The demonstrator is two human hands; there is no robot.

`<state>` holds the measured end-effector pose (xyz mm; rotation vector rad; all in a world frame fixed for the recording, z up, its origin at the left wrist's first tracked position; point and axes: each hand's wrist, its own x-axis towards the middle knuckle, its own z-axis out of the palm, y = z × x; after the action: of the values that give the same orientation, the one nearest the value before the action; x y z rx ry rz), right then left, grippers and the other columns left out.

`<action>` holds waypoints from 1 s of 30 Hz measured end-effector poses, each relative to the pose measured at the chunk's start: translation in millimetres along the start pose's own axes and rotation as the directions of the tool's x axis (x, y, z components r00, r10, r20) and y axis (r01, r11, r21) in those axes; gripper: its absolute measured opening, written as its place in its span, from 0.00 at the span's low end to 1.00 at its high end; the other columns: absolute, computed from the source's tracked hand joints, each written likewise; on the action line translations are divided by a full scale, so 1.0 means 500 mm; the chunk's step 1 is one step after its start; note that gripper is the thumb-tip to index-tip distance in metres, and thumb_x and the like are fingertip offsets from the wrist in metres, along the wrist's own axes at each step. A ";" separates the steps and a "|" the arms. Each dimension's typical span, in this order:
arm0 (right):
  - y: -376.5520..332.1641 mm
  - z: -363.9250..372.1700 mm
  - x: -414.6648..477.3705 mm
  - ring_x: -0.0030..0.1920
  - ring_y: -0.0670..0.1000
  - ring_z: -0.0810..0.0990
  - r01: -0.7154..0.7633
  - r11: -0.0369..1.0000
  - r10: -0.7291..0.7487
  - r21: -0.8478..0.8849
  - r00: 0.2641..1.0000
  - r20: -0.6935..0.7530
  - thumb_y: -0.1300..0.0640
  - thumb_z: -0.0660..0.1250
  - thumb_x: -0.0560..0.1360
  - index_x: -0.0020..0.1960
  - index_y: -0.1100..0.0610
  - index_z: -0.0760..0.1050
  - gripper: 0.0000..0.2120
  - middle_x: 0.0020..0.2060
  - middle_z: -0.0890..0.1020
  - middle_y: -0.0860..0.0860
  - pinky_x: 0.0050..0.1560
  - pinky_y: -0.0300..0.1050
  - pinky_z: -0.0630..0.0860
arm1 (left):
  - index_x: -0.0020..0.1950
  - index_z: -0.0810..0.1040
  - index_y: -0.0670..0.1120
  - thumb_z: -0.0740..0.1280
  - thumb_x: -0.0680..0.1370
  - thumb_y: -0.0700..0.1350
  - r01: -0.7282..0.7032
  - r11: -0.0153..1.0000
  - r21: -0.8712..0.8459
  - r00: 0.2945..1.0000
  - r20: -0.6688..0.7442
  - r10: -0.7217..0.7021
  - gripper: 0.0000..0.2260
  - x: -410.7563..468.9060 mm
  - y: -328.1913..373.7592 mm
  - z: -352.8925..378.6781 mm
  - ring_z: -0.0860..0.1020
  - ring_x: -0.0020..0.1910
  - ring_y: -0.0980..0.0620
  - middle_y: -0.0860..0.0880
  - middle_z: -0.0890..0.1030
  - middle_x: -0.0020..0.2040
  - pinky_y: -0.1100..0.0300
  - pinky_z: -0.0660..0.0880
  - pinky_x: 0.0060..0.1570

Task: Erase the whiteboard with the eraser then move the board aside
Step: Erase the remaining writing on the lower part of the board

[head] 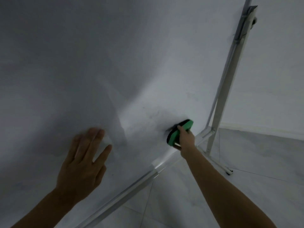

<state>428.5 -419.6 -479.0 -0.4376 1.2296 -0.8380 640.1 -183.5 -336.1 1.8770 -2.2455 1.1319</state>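
Note:
The whiteboard (131, 63) fills most of the view, tilted, its surface nearly blank with faint grey smudges near its lower right part. My right hand (186, 137) grips a green eraser (181, 131) with a dark pad and presses it against the board close to the bottom right corner. My left hand (83, 160) lies flat on the board at the lower left, fingers spread and holding nothing.
A metal frame rail (125, 191) runs along the board's bottom edge. The stand's upright (230, 76) and its wheeled foot (229, 171) are at the right. Pale floor tiles (255, 153) and a white wall lie beyond.

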 end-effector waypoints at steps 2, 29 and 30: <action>-0.046 0.011 -0.002 0.58 0.56 0.77 0.227 0.973 -0.225 0.042 0.973 -0.059 0.48 0.70 0.73 0.72 0.52 0.65 0.30 0.61 0.76 0.52 0.56 0.58 0.78 | 0.61 0.82 0.39 0.59 0.76 0.42 0.034 0.999 0.009 0.999 0.004 -0.034 0.18 -0.040 0.005 0.015 0.62 0.74 0.33 0.33 0.68 0.72 0.37 0.56 0.73; 0.387 0.056 -0.052 0.52 0.45 0.72 0.786 0.512 -0.755 -0.346 0.604 0.255 0.43 0.63 0.77 0.78 0.43 0.45 0.37 0.57 0.70 0.45 0.50 0.39 0.72 | 0.63 0.80 0.39 0.61 0.76 0.40 0.046 0.984 0.174 0.938 -0.346 0.017 0.18 -0.113 -0.016 0.147 0.65 0.73 0.34 0.34 0.70 0.71 0.39 0.55 0.74; 0.341 0.047 -0.008 0.55 0.46 0.72 0.749 0.585 -0.737 -0.311 0.651 0.182 0.45 0.64 0.77 0.78 0.45 0.47 0.37 0.59 0.70 0.46 0.53 0.42 0.72 | 0.63 0.80 0.39 0.61 0.76 0.40 0.039 0.983 0.179 0.940 -0.341 0.024 0.18 -0.112 -0.018 0.145 0.65 0.73 0.35 0.34 0.69 0.71 0.39 0.55 0.74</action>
<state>505.1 -311.4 -588.6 -1.3441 1.1587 -1.3100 694.6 -173.5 -409.6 1.5824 -2.0005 1.5720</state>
